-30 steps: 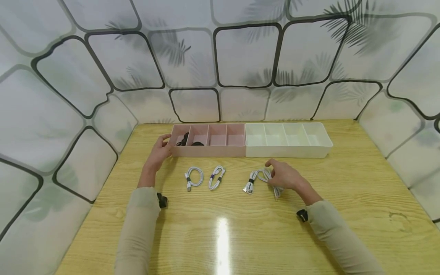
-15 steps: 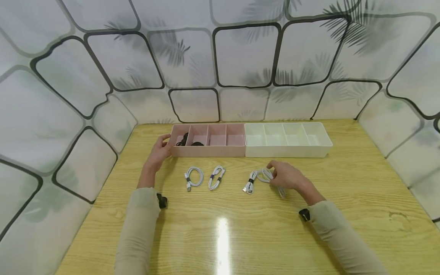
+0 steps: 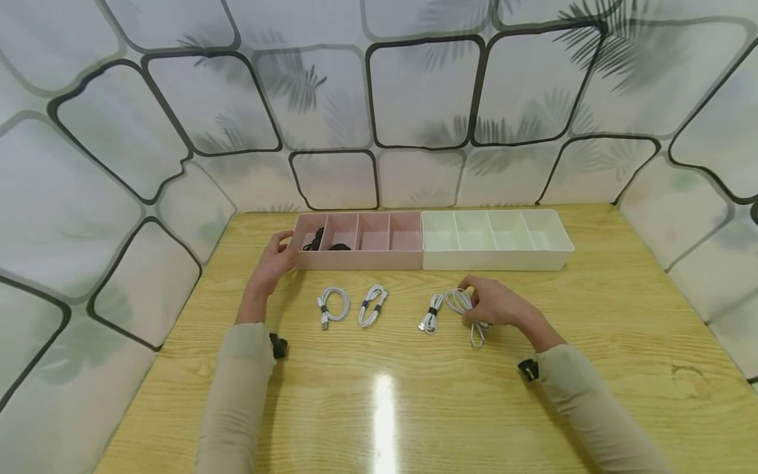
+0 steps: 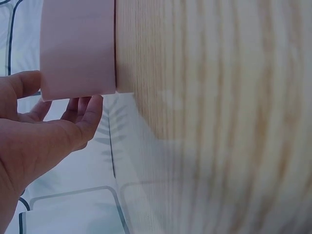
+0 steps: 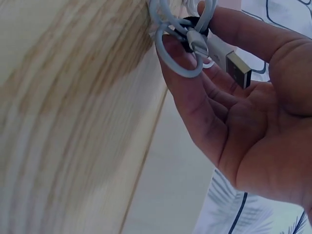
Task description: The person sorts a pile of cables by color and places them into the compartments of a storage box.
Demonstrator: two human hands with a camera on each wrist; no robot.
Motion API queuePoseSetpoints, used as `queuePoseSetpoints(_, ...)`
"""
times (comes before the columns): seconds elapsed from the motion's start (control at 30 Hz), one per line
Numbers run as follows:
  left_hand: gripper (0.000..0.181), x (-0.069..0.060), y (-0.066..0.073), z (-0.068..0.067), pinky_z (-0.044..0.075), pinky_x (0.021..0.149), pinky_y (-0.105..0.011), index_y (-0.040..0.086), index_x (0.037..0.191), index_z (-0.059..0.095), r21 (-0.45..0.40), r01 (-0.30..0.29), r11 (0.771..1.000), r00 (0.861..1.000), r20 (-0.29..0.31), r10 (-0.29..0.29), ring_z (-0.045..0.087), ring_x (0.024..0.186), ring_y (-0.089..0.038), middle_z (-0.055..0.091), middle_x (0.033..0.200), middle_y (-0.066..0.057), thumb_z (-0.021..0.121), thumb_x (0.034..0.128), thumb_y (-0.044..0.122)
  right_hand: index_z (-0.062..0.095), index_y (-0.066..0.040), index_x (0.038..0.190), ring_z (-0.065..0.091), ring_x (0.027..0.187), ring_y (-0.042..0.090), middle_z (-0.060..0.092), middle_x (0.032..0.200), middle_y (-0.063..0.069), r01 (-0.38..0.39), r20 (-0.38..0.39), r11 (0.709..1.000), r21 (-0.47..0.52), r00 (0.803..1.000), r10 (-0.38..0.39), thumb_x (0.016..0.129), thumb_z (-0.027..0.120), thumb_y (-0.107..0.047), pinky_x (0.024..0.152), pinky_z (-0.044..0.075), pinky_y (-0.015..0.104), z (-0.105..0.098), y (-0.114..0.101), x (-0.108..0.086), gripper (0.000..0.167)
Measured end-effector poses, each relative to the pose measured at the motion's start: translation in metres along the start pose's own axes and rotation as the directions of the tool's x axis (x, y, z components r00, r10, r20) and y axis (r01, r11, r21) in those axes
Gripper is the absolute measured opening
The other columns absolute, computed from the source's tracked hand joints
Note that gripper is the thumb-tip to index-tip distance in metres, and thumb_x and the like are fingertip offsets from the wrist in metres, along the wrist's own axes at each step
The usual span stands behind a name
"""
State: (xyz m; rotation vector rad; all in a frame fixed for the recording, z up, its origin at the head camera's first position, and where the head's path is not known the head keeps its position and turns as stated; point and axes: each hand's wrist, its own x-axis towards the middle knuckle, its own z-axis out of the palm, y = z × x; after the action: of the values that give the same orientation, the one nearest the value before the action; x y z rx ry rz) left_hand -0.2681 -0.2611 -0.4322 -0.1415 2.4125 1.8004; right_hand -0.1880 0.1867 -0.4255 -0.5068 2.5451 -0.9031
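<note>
Right of centre in the head view, the right hand [image 3: 494, 301] pinches a white cable [image 5: 195, 41] between thumb and fingers, clamped rather than loosely resting. In the right wrist view that cable sits at the upper middle of the frame, bundled at the fingertips, its USB plug [image 5: 238, 70] pointing back over the palm. In the head view, a loop of it pokes out left of the fingers and another end hangs below them; whether it touches the table [image 3: 474, 408] I cannot tell.

Just left of it lies a tied cable [image 3: 431, 314]. Farther left, near the middle of the frame, are an oval cable [image 3: 378, 308] and a ring-shaped cable [image 3: 324, 308].

Above these, end to end, stand a pink box [image 3: 359, 261] and, to its right, a white box [image 3: 497, 261]. The left hand [image 3: 274, 263] holds the pink box's left end, thumb at the rim, fingers bent against the end wall.

The work looks partway along: two dark bundles, one in the leftmost compartment [image 3: 317, 240] and one in the next [image 3: 340, 247], seem already put away, while all four white cables remain outside the boxes.
</note>
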Motion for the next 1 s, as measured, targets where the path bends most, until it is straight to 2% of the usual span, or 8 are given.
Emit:
queuePoseSetpoints(0.17, 0.056, 0.000, 0.001, 0.000, 0.033, 0.110, -0.053, 0.008, 0.157, 0.019, 0.009, -0.004, 1.000, 1.000, -0.005, 0.005, 0.035, 0.135, -0.036, 0.024, 0.155, -0.028, 0.038, 0.1048, 0.014, 0.049, 0.007, 0.131, 0.055, 0.068, 0.017, 0.062, 0.084, 0.010, 0.007, 0.013, 0.996, 0.094, 1.000, -0.008, 0.083, 0.075, -0.006, 0.058, 0.047, 0.032, -0.005, 0.004, 0.000, 0.057)
queuePoseSetpoints(0.37, 0.057, -0.001, 0.002, 0.000, 0.033, 0.109, -0.052, 0.008, 0.157, 0.019, 0.011, 0.000, 1.000, 1.000, -0.010, 0.000, 0.036, 0.132, -0.036, 0.026, 0.155, -0.028, 0.038, 0.1040, 0.013, 0.046, 0.006, 0.136, 0.058, 0.072, 0.019, 0.061, 0.094, 0.014, -0.026, -0.005, 0.972, 0.235, 1.000, 0.028, 0.086, 0.076, -0.012, 0.058, 0.051, 0.033, -0.011, 0.011, 0.003, 0.060)
queuePoseSetpoints(0.53, 0.058, -0.003, 0.004, 0.000, 0.030, 0.112, -0.055, 0.009, 0.158, 0.018, 0.001, 0.021, 1.000, 1.000, -0.003, -0.021, 0.032, 0.138, -0.038, 0.023, 0.157, -0.027, 0.038, 0.1042, 0.013, 0.042, 0.008, 0.138, 0.060, 0.071, 0.018, 0.063, 0.094, 0.016, 0.001, -0.023, 0.926, 0.378, 1.000, 0.009, 0.087, 0.075, -0.011, 0.059, 0.052, 0.031, -0.016, 0.015, 0.006, 0.064)
queuePoseSetpoints(0.73, 0.058, -0.019, 0.026, 0.002, 0.027, 0.113, -0.058, 0.003, 0.157, 0.016, 0.008, 0.039, 0.999, 0.999, 0.026, -0.040, 0.030, 0.139, -0.042, 0.021, 0.156, -0.031, 0.036, 0.1032, 0.009, 0.038, 0.007, 0.141, 0.063, 0.071, 0.017, 0.063, 0.092, 0.011, 0.003, -0.055, 0.861, 0.509, 0.998, 0.029, 0.090, 0.072, -0.009, 0.060, 0.054, 0.031, -0.020, 0.019, 0.011, 0.064)
queuePoseSetpoints(0.8, 0.059, -0.016, 0.022, 0.002, 0.028, 0.113, -0.057, 0.004, 0.158, 0.016, 0.014, 0.033, 0.999, 0.999, 0.024, -0.033, 0.031, 0.139, -0.041, 0.022, 0.156, -0.031, 0.037, 0.1033, 0.011, 0.037, 0.007, 0.142, 0.064, 0.071, 0.016, 0.064, 0.092, 0.011, 0.001, -0.063, 0.846, 0.533, 0.997, 0.038, 0.090, 0.072, -0.008, 0.060, 0.055, 0.032, -0.021, 0.019, 0.014, 0.064)
queuePoseSetpoints(0.93, 0.059, -0.002, 0.004, 0.000, 0.031, 0.112, -0.055, 0.009, 0.158, 0.016, 0.013, 0.015, 1.000, 1.000, 0.007, -0.016, 0.034, 0.135, -0.038, 0.025, 0.155, -0.028, 0.037, 0.1036, 0.012, 0.036, 0.006, 0.144, 0.065, 0.075, 0.016, 0.066, 0.098, 0.013, -0.013, -0.075, 0.844, 0.537, 0.995, 0.063, 0.091, 0.072, -0.011, 0.063, 0.056, 0.033, -0.026, 0.016, 0.017, 0.067)
queuePoseSetpoints(1.0, 0.058, 0.000, 0.002, 0.000, 0.032, 0.110, -0.054, 0.009, 0.158, 0.017, 0.021, 0.006, 1.000, 1.000, 0.000, -0.006, 0.036, 0.132, -0.037, 0.027, 0.154, -0.029, 0.037, 0.1035, 0.012, 0.036, 0.005, 0.145, 0.066, 0.078, 0.017, 0.066, 0.102, 0.015, -0.023, -0.081, 0.848, 0.529, 0.994, 0.077, 0.091, 0.072, -0.014, 0.065, 0.057, 0.035, -0.029, 0.014, 0.018, 0.068)
